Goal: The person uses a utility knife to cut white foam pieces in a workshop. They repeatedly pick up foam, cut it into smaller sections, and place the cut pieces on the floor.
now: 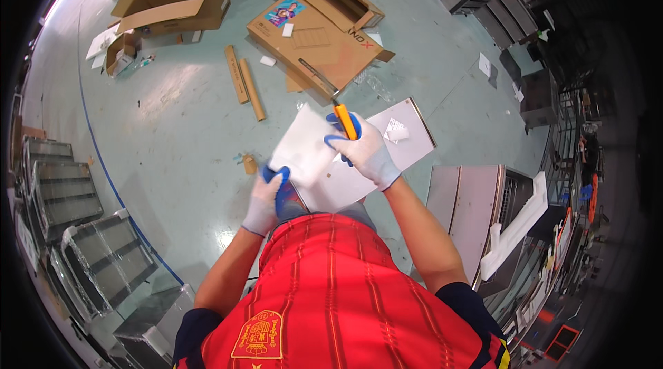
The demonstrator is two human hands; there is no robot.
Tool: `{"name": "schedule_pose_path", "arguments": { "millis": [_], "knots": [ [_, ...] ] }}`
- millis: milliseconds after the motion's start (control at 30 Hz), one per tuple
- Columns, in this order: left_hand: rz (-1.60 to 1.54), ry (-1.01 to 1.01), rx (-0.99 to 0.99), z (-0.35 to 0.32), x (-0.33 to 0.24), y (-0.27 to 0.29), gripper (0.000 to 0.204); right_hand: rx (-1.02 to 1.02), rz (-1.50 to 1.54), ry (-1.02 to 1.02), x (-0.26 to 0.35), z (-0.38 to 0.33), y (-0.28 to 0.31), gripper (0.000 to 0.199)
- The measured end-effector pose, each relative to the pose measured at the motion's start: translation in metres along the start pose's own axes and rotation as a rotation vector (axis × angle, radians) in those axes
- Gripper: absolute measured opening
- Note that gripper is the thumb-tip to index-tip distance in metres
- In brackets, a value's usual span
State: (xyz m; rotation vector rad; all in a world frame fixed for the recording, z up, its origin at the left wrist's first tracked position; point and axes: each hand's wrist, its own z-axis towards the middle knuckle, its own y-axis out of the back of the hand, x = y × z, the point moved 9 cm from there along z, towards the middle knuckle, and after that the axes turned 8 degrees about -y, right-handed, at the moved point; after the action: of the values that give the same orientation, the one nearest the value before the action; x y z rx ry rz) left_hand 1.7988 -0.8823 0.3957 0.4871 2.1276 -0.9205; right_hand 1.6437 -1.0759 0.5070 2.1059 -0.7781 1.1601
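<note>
Red jersey (321, 279), mine, striped; white sheet (302, 142) beyond.
My left hand (266, 196): fingers closed on sheet's lower edge; right hand (366, 153): fingers gripping orange utility knife (346, 122).

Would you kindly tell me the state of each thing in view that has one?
Left hand: gloved, gripping the white sheet
Right hand: gloved, closed around the orange-handled tool
White sheet: held near its lower end
Pale panel: lying flat beneath the hands
Upper-left carton: open, flaps spread
Cardboard strips: lying side by side on the floor
</note>
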Motion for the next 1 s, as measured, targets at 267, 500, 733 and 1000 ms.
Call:
{"name": "schedule_pose_path", "arguments": {
  "millis": [267, 500, 733, 1000],
  "knots": [
    [1.011, -0.345, 0.517, 0.021, -0.091, -0.061, 0.047, 0.230, -0.186, 0.273, 0.016, -0.023, -0.040, 0.056],
    [0.821, -0.222, 0.386, 0.004, -0.074, -0.053, 0.023, 0.137, 0.107, -0.187, -0.046, -0.056, -0.045, 0.061],
    [1.196, -0.165, 0.789, -0.006, -0.062, -0.069, 0.044, 0.207, -0.018, -0.119, -0.057, -0.066, -0.056, 0.064],
    [1.233, -0.099, 0.510, -0.010, -0.023, -0.030, 0.038, -0.050, -0.513, 0.050, -0.063, -0.103, -0.043, 0.050]
  ]
}}
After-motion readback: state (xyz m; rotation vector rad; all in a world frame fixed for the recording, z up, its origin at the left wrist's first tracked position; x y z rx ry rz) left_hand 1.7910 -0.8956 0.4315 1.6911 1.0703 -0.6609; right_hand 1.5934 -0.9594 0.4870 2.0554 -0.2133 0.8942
